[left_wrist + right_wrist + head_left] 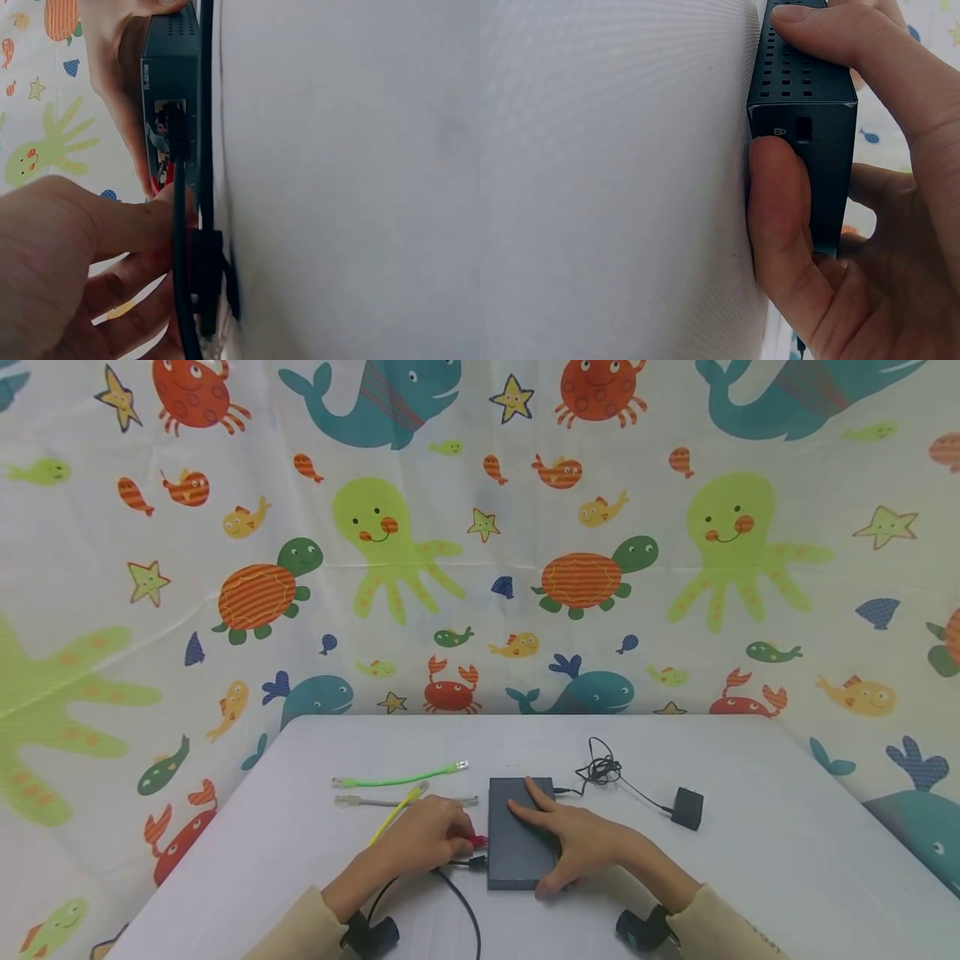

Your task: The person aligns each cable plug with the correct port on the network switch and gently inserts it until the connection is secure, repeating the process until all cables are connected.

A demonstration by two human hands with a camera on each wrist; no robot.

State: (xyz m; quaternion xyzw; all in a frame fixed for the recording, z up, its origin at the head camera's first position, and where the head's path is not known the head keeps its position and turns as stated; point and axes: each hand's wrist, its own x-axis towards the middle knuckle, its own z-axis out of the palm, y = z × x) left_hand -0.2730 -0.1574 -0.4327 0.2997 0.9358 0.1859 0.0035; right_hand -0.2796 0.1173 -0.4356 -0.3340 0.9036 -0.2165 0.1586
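A dark grey network switch (517, 860) lies flat on the white table. My right hand (588, 839) grips it from the right, fingers spread over its top; in the right wrist view a digit presses the end face of the switch (832, 180). At the left side my left hand (431, 835) pinches a red network cable plug (478, 841) against the port face. How far the plug sits in is hidden by the fingers. Nearer to me a black cable's plug (477, 863) sits in a port, seen closer in the left wrist view as a black plug (177, 135).
Left of the switch lie a green cable (405, 778), a grey cable (367, 802) and a yellow cable (393, 814), partly behind the left hand. A coiled power cord (602, 769) runs from the switch's right side to a black adapter (687, 808).
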